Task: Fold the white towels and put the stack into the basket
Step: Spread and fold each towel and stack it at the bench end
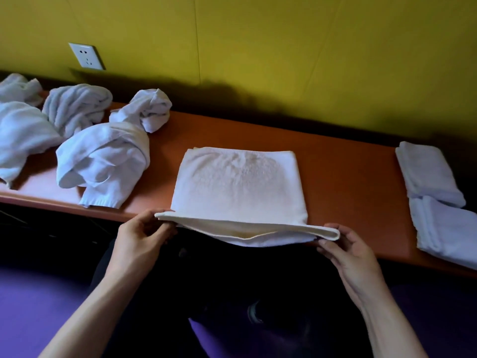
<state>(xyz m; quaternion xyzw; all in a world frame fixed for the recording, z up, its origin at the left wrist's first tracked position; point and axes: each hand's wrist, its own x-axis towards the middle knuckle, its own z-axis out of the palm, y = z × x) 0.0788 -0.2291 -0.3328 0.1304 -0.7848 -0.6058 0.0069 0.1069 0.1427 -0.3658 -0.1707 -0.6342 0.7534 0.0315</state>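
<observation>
Left hand [140, 232] and right hand [344, 248] pinch the half-folded white terry towel's [237, 182] near corners. Its long axis runs hand to hand — the rest lies beyond on the orange surface [343, 177].

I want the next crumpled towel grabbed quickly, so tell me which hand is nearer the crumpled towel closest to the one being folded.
Left. The left hand pinches the near left corner of the folded towel, just below the crumpled towel. The right hand holds the opposite corner, much farther away.

Single head-worn view, wide angle. Looks forward and down over an orange table [335, 177] toward a yellow wall [284, 47]; both forearms enter close at the bottom edge.
</observation>
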